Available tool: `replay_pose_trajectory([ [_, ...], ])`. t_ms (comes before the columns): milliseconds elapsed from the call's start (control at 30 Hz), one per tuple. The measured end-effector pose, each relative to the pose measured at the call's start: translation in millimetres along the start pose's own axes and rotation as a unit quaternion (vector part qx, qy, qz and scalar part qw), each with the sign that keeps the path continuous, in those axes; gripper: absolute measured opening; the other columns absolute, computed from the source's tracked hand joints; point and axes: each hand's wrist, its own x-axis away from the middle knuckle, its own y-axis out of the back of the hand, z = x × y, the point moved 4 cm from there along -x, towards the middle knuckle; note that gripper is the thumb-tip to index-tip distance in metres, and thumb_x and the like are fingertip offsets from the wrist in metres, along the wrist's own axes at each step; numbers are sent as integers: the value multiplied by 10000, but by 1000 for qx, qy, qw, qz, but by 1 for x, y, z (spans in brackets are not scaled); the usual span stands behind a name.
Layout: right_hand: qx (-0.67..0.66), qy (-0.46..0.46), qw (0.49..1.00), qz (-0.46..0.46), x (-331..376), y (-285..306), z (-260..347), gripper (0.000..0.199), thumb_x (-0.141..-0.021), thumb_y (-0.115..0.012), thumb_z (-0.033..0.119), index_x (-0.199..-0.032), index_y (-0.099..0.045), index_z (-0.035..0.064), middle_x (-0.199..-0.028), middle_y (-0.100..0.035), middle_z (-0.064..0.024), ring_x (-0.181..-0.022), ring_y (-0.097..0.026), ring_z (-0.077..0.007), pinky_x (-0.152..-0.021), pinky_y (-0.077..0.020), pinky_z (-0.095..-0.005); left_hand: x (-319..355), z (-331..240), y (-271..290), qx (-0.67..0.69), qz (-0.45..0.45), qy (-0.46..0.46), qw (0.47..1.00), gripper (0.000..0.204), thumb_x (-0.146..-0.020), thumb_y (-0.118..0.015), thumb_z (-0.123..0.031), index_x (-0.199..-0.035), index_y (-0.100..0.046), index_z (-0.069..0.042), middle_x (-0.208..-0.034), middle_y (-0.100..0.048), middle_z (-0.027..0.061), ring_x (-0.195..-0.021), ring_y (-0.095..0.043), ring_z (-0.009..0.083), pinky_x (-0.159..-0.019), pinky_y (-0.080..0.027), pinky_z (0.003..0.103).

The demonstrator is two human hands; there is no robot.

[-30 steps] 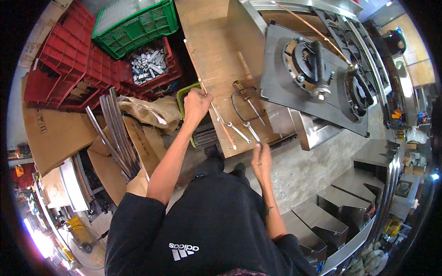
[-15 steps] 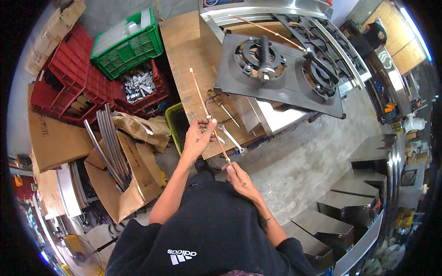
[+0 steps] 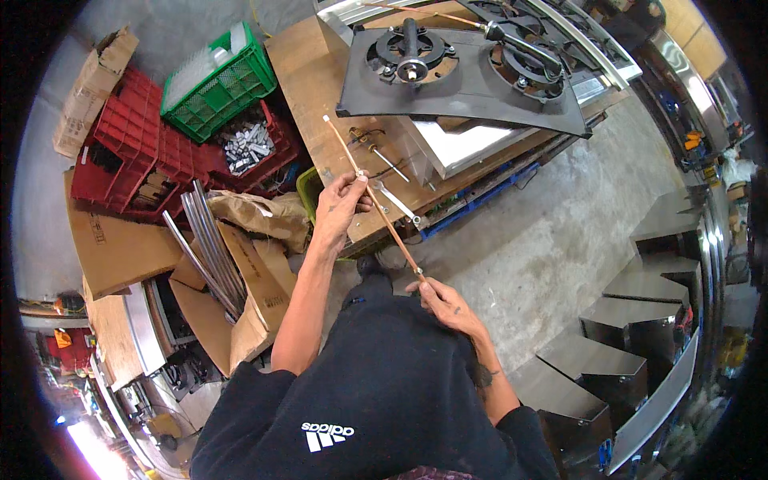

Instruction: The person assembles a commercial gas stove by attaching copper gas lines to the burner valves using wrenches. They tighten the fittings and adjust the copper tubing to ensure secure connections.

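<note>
A thin copper tube (image 3: 395, 234) with small fittings on it slants across in front of me. My left hand (image 3: 342, 210) pinches it partway along, at a fitting, and its far end reaches up over the wooden bench. Closer to my body, my right hand (image 3: 450, 306) closes around the near end by another fitting. Just beyond my left hand lie a wrench (image 3: 398, 202) and a screwdriver (image 3: 390, 163) with a yellow and black handle. A black burner plate (image 3: 460, 102) with two round burners rests at the far right of the bench.
Left of the wooden bench (image 3: 298, 68) stand red crates (image 3: 148, 136), a green crate (image 3: 228, 88) and a cardboard box (image 3: 260, 300) with metal tubes (image 3: 210, 248). Folded metal panels (image 3: 588, 356) line the floor at right. Another copper tube (image 3: 424, 12) lies across the stove.
My hands are farther apart along the copper tube, the right one nearer its close end. The bench and burner plate sit higher in the view, which has shifted.
</note>
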Motion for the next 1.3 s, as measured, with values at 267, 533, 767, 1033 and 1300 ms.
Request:
replay_pose_trajectory([
  [267, 14, 2, 997, -74, 12, 11, -3, 377, -1156, -420, 380, -1224, -611, 62, -782, -485, -5, -735, -473, -112, -665, -419, -303, 1, -18, -29, -58, 14, -79, 995, 402, -997, -761, -280, -1213, -616, 26, -984, -690, 59, -861, -659, 119, -744, -552, 284],
  [533, -36, -3, 994, -101, 23, 8, 3, 422, -1158, -401, 427, -1221, -591, 56, -769, -463, 29, -683, -415, -81, -618, -369, -269, -22, -34, -63, -66, 80, -78, 992, 402, -1028, -716, -322, -1195, -602, 25, -994, -678, 69, -872, -671, 130, -786, -590, 295],
  [767, -201, -34, 976, -74, 47, 4, -12, 396, -1143, -449, 427, -1188, -591, 60, -743, -449, 22, -645, -409, -81, -582, -370, -249, -58, -43, -83, -24, 68, -129, 989, 411, -1089, -613, -341, -1263, -629, 31, -1061, -715, 87, -903, -682, 133, -831, -577, 301],
  [1033, -224, -28, 971, -74, 66, -11, 14, 402, -1143, -451, 416, -1184, -587, 40, -725, -516, -8, -611, -446, -89, -577, -408, -256, -96, -69, -93, -16, 110, -136, 984, 379, -1043, -697, -324, -1221, -733, 8, -989, -747, 66, -871, -673, 104, -808, -569, 258],
  [1300, -173, -67, 972, -141, 61, -51, 51, 390, -1151, -445, 375, -1259, -585, 28, -780, -574, -12, -669, -533, -97, -608, -454, -262, -116, -84, -91, 34, 187, -90, 978, 355, -1045, -689, -294, -1162, -744, 37, -950, -743, 71, -826, -680, 114, -787, -585, 267],
])
